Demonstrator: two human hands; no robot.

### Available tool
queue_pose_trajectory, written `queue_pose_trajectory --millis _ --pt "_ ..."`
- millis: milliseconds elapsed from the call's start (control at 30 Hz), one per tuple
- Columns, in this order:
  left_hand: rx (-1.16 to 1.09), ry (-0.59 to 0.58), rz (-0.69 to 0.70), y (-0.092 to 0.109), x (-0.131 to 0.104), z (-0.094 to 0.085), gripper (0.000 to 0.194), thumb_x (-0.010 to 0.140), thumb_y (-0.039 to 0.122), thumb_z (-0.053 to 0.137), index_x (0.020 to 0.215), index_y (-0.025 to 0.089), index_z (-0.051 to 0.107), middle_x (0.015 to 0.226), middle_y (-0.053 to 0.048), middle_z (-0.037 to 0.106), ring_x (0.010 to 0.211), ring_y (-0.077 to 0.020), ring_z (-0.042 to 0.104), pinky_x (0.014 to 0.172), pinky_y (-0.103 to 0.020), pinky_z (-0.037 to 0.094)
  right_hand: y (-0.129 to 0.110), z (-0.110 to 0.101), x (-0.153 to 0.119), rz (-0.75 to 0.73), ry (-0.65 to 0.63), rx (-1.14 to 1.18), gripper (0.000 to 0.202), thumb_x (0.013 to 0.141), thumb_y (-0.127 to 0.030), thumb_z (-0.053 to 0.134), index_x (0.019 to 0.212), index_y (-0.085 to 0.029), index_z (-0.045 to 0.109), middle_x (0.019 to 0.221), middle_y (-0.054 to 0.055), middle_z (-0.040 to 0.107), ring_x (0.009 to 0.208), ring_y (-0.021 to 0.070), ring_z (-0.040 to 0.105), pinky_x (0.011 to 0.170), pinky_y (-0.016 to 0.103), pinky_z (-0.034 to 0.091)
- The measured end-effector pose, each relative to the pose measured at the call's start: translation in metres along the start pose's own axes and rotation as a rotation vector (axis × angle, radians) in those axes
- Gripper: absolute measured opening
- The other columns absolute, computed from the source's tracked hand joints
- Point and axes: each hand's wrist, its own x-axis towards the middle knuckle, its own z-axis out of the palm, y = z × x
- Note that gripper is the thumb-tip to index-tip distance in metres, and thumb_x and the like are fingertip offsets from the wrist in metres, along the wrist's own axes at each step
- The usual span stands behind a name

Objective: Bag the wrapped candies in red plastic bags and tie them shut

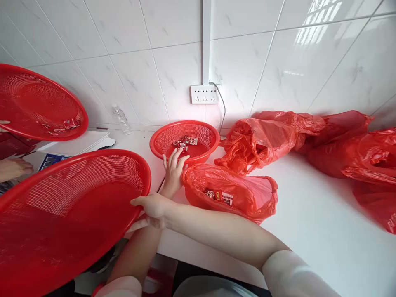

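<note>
My right hand [151, 210] reaches across to the left over my other arm, its thumb and fingers closed on the rim of a large red plastic mesh basket [102, 194]. That basket is tilted, with no loose items visible inside. Beyond it, my left hand [175, 165] has its fingers spread at the near rim of a smaller red basket [157, 140]. Several small red-and-white packets [185, 142] lie in the smaller basket. Right beside my left hand, an open red plastic bag [253, 194] holds several similar packets [219, 196].
At the left, another person's hand [15, 169] is near a second large basket [40, 103], tilted, with a few packets inside. A clear bottle [121, 119] stands by the tiled wall. More red bags [256, 140] lie along the back right, below a power strip [204, 95].
</note>
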Motion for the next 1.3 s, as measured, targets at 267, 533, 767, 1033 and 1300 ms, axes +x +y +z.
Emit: queue_pose_trajectory --millis 267,533,767,1033,1300 --pt "0.035 -0.055 -0.016 0.005 0.001 -0.005 0.038 0.093 0.032 0.049 0.128 0.023 0.059 0.148 -0.012 0.049 0.14 -0.0286 0.038 0.122 -0.056 0.004 0.014 -0.005 0.032 -0.084 0.107 0.049 0.034 0.095 -0.006 0.043 0.124 -0.017 0.057 0.105 0.007 0.072 0.086 0.0174 0.071 0.069 0.039 0.065" --pt "0.013 -0.071 -0.008 0.006 0.001 -0.008 0.039 0.096 0.031 0.042 0.131 0.022 0.057 0.148 -0.011 0.049 0.141 -0.0272 0.037 0.122 -0.054 0.003 0.012 -0.017 0.059 -0.18 0.094 0.173 0.062 0.088 -0.007 0.052 0.146 -0.017 0.035 0.157 0.012 0.035 0.135 0.0203 0.048 0.091 0.032 0.058" --pt "-0.032 -0.003 0.02 -0.001 0.0 -0.009 0.05 0.092 0.02 0.041 0.14 0.021 0.05 0.148 -0.011 0.049 0.143 -0.0258 0.036 0.123 -0.052 0.005 -0.002 -0.028 0.022 -0.097 -0.243 -0.457 0.047 0.089 -0.018 0.056 0.136 -0.023 0.055 0.14 0.007 0.058 0.13 0.0221 0.054 0.097 0.035 0.05" --pt "-0.35 0.025 -0.204 0.018 0.002 -0.042 0.029 0.096 0.034 0.039 0.102 0.022 0.065 0.105 -0.007 0.071 0.102 -0.0207 0.065 0.092 -0.034 0.05 -0.056 -0.045 -0.176 -0.407 -0.346 -1.628 0.04 0.094 -0.027 0.055 0.133 -0.02 0.059 0.122 0.009 0.069 0.104 0.0193 0.066 0.089 0.027 0.048" --pt "-0.086 -0.436 -0.451 0.046 0.003 -0.05 0.043 0.083 0.059 0.056 0.104 0.023 0.063 0.103 -0.01 0.073 0.088 -0.0288 0.069 0.067 -0.035 0.048 -0.093 -0.099 -0.269 -0.149 1.141 -2.063 0.046 0.096 -0.051 0.042 0.126 -0.02 0.058 0.063 0.004 0.063 0.058 0.0255 0.061 0.052 0.032 0.034"
